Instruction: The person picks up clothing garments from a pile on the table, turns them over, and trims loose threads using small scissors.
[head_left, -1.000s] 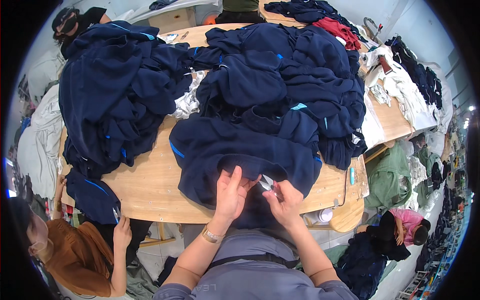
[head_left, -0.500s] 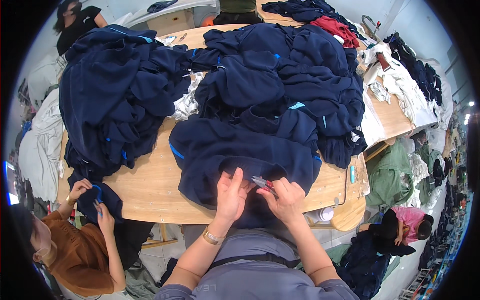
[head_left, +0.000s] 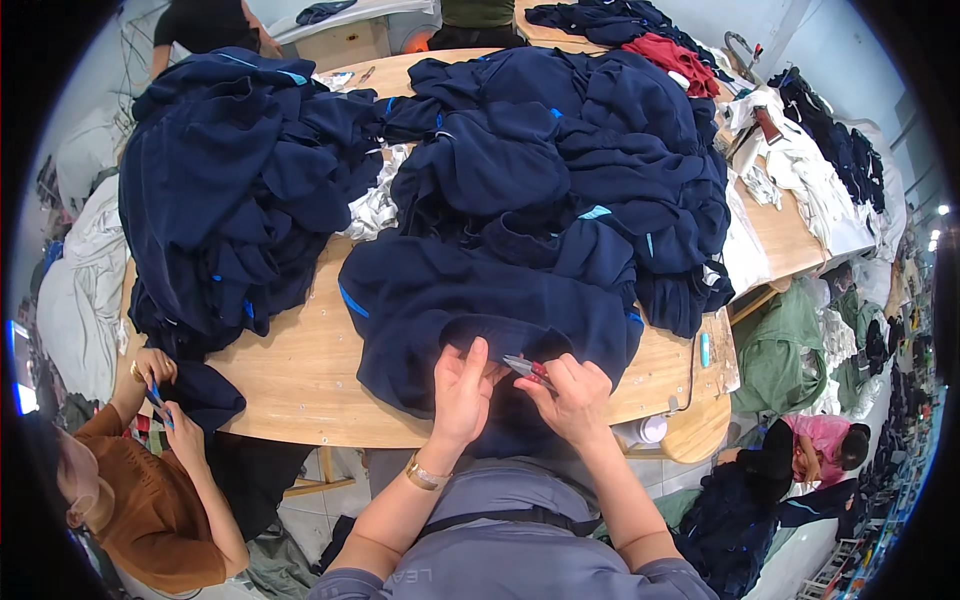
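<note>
A dark navy garment (head_left: 415, 300) with bright blue insets lies bunched at the table's front edge before me. My left hand (head_left: 463, 392) is closed on its ribbed band (head_left: 490, 326), thumb upright and fingers partly hidden behind the cloth. In my right hand (head_left: 572, 395) is a pair of thread snips (head_left: 530, 370) with red on the handle. Their blades point left toward the band, close to my left fingertips. Whether the tips touch a thread is too small to tell.
Large heaps of navy garments (head_left: 240, 170) cover the wooden table (head_left: 300, 385) at left and back. White cloth scraps (head_left: 375, 205) lie between them. A co-worker in brown (head_left: 160, 500) handles a blue tool at left. A turquoise-handled tool (head_left: 705, 350) lies at right, above a round stool (head_left: 697, 430).
My hands have barely moved; the snips' blades look closer together. The co-worker at left has drawn both hands nearer each other. The person at the far left back has shifted right.
</note>
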